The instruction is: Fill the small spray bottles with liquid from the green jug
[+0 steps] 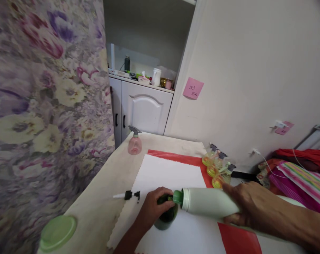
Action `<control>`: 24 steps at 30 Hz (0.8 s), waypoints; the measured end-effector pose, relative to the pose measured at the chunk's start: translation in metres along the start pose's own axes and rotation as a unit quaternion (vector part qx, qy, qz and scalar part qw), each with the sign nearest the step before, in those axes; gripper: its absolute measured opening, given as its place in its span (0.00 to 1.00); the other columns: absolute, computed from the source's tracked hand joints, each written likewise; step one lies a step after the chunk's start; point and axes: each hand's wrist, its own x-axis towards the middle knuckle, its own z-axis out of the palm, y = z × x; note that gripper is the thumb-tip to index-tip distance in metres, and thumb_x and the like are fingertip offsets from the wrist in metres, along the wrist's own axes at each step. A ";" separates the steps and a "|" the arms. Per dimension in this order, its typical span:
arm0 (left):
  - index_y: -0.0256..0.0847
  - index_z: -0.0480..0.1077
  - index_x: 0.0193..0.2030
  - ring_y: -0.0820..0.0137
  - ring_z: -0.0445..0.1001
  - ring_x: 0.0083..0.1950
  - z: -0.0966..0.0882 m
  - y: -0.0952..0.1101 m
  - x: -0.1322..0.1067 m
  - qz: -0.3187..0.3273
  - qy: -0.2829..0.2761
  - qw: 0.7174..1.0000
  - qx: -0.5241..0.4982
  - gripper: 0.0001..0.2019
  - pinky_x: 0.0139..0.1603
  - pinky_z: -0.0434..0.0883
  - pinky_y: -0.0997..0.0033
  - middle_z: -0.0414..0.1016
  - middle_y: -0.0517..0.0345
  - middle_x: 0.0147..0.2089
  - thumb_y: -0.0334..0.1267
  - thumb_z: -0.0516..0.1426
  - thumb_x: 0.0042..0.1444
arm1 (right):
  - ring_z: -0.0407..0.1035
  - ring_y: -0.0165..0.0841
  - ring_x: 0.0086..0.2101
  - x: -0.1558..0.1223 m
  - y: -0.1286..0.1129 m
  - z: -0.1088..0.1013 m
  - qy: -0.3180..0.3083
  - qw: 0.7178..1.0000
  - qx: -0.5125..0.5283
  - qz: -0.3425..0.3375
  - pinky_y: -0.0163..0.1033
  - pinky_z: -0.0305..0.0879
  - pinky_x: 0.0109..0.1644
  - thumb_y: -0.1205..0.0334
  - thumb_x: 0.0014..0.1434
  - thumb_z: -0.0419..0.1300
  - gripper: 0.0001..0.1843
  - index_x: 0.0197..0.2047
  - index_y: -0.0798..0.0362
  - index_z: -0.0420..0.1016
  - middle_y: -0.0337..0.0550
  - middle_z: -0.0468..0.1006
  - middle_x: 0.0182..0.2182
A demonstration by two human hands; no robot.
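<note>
My left hand (158, 204) is wrapped round the upper part of a dark green bottle (165, 219), which stands on a white sheet (173, 169). My right hand (244, 204) grips a pale green flask (207, 201) lying almost level in the air, its open mouth facing left. Between that mouth and the dark bottle's neck is a small translucent green piece (178, 197); I cannot tell whether it is a spout, a funnel or liquid. Left of my left hand lies a black pump head (128, 195) with a white tube.
A pink spray bottle (135, 144) stands toward the table's far left. Several yellowish spray bottles (215, 167) cluster at the right edge on a red sheet (239, 238). A pale green lid (58, 231) lies front left. Behind are a white cabinet (146, 109) and a floral curtain (51, 116).
</note>
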 end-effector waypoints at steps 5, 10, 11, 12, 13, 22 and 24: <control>0.42 0.78 0.38 0.62 0.77 0.43 0.000 -0.001 0.000 -0.004 0.000 1.000 0.000 0.08 0.47 0.68 0.68 0.81 0.56 0.39 0.33 0.63 0.50 | 0.77 0.44 0.28 -0.001 0.003 0.003 0.006 1.000 -0.003 -0.004 0.39 0.53 0.27 0.50 0.54 0.62 0.14 0.39 0.50 0.69 0.46 0.81 0.27; 0.42 0.78 0.39 0.62 0.76 0.43 0.000 -0.001 0.001 0.000 -0.004 1.000 0.003 0.08 0.47 0.68 0.68 0.81 0.57 0.40 0.34 0.63 0.50 | 0.77 0.45 0.28 -0.002 0.003 0.002 0.008 1.000 -0.006 0.002 0.38 0.52 0.27 0.51 0.55 0.61 0.13 0.39 0.49 0.70 0.46 0.81 0.27; 0.42 0.78 0.39 0.62 0.76 0.43 0.000 -0.001 0.001 0.000 -0.004 1.000 0.004 0.08 0.47 0.68 0.68 0.81 0.57 0.40 0.34 0.63 0.50 | 0.77 0.45 0.29 -0.002 0.003 0.002 0.009 1.000 -0.006 0.003 0.38 0.52 0.27 0.51 0.55 0.61 0.13 0.39 0.49 0.70 0.46 0.81 0.27; 0.42 0.78 0.39 0.62 0.76 0.43 0.000 -0.001 0.002 0.000 -0.004 1.000 0.005 0.08 0.47 0.68 0.68 0.81 0.56 0.40 0.34 0.63 0.50 | 0.77 0.45 0.29 -0.002 0.002 0.002 0.009 1.000 -0.006 0.001 0.38 0.52 0.27 0.51 0.55 0.61 0.13 0.39 0.50 0.70 0.46 0.81 0.27; 0.42 0.78 0.39 0.62 0.76 0.43 0.000 -0.001 0.002 -0.001 -0.003 1.000 0.005 0.08 0.47 0.68 0.68 0.81 0.56 0.40 0.34 0.63 0.50 | 0.77 0.46 0.29 -0.002 0.002 0.001 0.008 1.000 -0.005 0.000 0.38 0.52 0.27 0.51 0.55 0.61 0.13 0.39 0.50 0.70 0.46 0.81 0.27; 0.43 0.77 0.39 0.62 0.77 0.43 0.002 -0.006 0.001 -0.002 -0.003 1.000 0.005 0.08 0.47 0.69 0.67 0.81 0.56 0.40 0.34 0.64 0.50 | 0.78 0.46 0.30 -0.001 0.003 0.001 -0.002 1.000 -0.008 0.008 0.39 0.55 0.28 0.49 0.54 0.61 0.16 0.41 0.50 0.70 0.49 0.82 0.29; 0.43 0.77 0.39 0.62 0.77 0.43 0.002 -0.005 0.001 -0.003 -0.003 1.000 0.005 0.08 0.46 0.69 0.68 0.81 0.56 0.40 0.34 0.63 0.50 | 0.77 0.46 0.29 -0.002 0.003 0.001 0.001 1.000 -0.009 0.008 0.39 0.55 0.27 0.50 0.55 0.61 0.15 0.41 0.50 0.70 0.48 0.82 0.28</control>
